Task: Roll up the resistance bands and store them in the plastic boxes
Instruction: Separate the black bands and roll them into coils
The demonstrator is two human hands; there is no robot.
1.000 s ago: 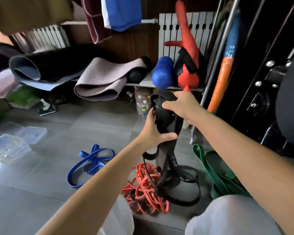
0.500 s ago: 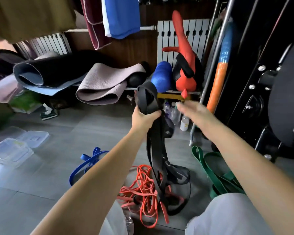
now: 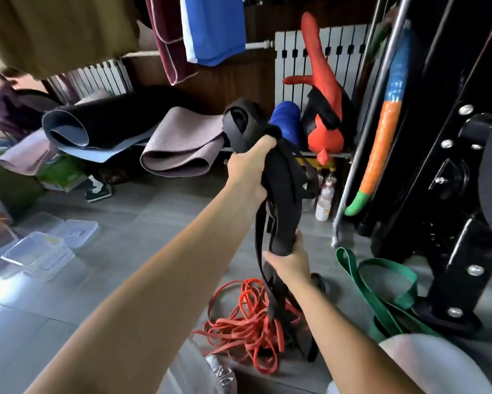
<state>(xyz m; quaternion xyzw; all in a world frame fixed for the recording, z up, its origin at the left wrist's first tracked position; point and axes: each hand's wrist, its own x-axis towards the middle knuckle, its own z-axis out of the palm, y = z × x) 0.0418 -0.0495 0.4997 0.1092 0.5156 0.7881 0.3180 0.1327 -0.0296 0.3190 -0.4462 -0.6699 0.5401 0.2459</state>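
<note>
I am holding the black band up above the orange band pile with both hands. My left hand is curling tightly round its folded upper part, high over the pile. My right hand is wrapping its fingers round a bunched loop lower down. The band's loose ends are hanging down onto the pile. The green band is lying right of the pile, and the plastic boxes are sitting well to its left.

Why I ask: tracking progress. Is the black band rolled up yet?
Not rolled: the black band hangs in loose loops from the left hand, the right hand gripping lower.
</note>
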